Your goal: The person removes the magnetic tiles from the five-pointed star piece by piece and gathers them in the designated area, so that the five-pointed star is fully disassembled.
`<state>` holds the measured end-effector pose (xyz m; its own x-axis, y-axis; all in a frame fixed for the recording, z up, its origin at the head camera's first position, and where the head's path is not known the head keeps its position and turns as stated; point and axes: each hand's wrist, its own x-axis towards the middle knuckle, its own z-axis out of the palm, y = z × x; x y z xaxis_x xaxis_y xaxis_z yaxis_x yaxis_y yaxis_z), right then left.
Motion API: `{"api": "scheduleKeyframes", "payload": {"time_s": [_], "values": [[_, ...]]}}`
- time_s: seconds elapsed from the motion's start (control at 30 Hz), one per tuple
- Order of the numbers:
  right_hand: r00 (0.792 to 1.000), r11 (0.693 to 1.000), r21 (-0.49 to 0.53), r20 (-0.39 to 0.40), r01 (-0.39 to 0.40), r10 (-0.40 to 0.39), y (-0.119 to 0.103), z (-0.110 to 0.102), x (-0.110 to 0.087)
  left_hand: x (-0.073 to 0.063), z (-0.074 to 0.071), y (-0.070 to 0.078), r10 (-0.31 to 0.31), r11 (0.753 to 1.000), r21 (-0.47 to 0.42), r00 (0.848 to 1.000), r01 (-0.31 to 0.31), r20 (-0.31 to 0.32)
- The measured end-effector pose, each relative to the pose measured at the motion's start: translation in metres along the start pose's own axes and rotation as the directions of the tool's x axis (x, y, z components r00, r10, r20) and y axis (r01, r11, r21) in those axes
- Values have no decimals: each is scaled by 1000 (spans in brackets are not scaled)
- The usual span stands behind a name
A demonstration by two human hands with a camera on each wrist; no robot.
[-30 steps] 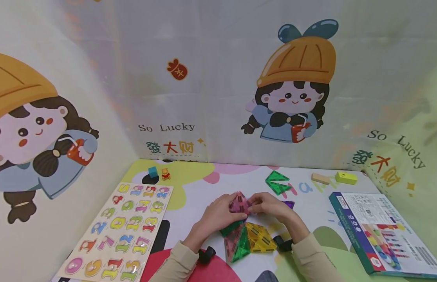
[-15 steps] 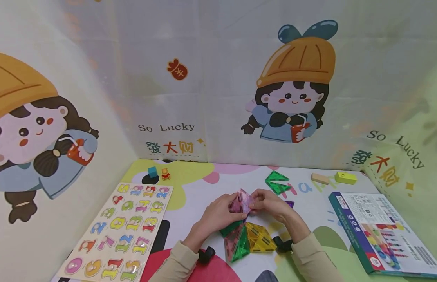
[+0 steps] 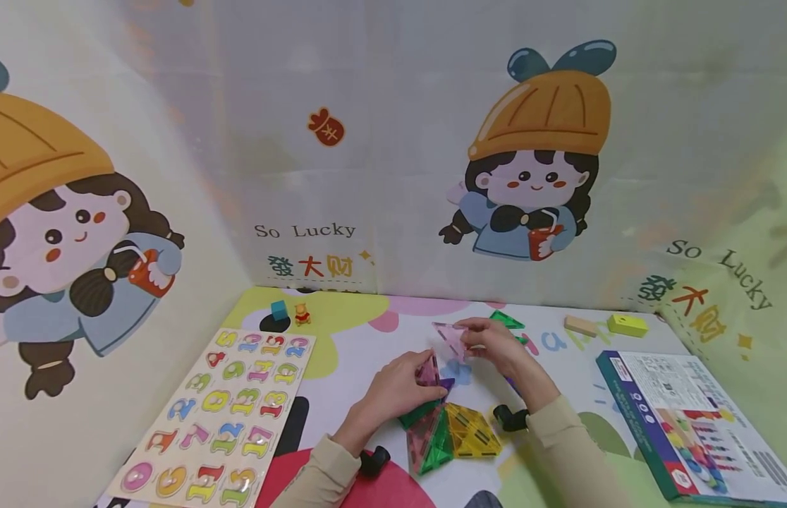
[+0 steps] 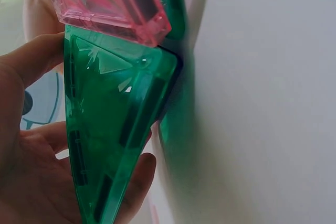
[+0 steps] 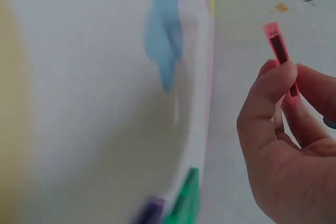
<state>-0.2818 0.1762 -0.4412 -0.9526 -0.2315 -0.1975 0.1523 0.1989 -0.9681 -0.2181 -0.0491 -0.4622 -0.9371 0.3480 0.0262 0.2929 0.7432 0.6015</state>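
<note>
My right hand (image 3: pixel 498 349) pinches a translucent pink triangular magnetic tile (image 3: pixel 450 339) raised above the table. In the right wrist view that pink tile (image 5: pixel 280 48) shows edge-on between thumb and fingers. My left hand (image 3: pixel 396 386) grips another pink magnetic tile (image 3: pixel 426 371) standing upright on the joined tiles. Purple and green tiles adjoin it, partly covered by the hand. In the left wrist view a green triangular tile (image 4: pixel 113 108) stands in front of the left fingers. Nearer me sit a pink-and-green piece (image 3: pixel 431 441) and a yellow piece (image 3: pixel 472 432), touching the others.
Green tiles (image 3: pixel 506 319) lie behind the right hand. A wooden number puzzle board (image 3: pixel 209 409) is at left, a boxed set (image 3: pixel 692 423) at right. Along the back are a blue cube (image 3: pixel 278 310), a bear figurine (image 3: pixel 302 314), a wooden block (image 3: pixel 580 325) and a yellow block (image 3: pixel 627 325).
My right hand has pulled its pink tile away from the joined tiles, back and to the right. My left hand has stayed at the structure. The head view has shifted slightly.
</note>
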Motion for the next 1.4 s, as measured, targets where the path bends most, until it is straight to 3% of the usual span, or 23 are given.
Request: {"api": "scheduleKeyframes", "payload": {"time_s": [0.1,0.23,0.4,0.63,0.8,0.87,1.0,1.17,1.4], "values": [[998,989,-150,-63,15,-25,-8,-1,16,0,-1,0,-6,1000,-4,1000,6,4],[995,966,-258,-87,28,-52,-10,-1,37,0,0,0,-13,1000,-1,1000,13,2],[995,964,-267,-89,15,-41,-4,0,56,0,2,1,-11,1000,8,1000,11,-9],[988,960,-281,-144,19,-62,2,-2,64,-1,7,2,-3,1000,2,1000,3,1],[986,956,-288,-142,48,-93,2,2,55,0,5,0,-6,1000,11,1000,6,-3],[990,954,-293,-104,62,-97,2,6,46,1,4,-2,-9,1000,10,1000,9,-6],[996,945,-316,47,85,-74,3,17,21,1,2,-4,-17,1000,1,1000,17,-8],[977,927,-358,207,114,-40,10,28,-8,-1,2,-5,6,1000,-8,1000,-6,-26],[970,923,-356,232,147,-65,12,36,-24,-1,2,-4,45,999,-12,998,-46,-51]]}}
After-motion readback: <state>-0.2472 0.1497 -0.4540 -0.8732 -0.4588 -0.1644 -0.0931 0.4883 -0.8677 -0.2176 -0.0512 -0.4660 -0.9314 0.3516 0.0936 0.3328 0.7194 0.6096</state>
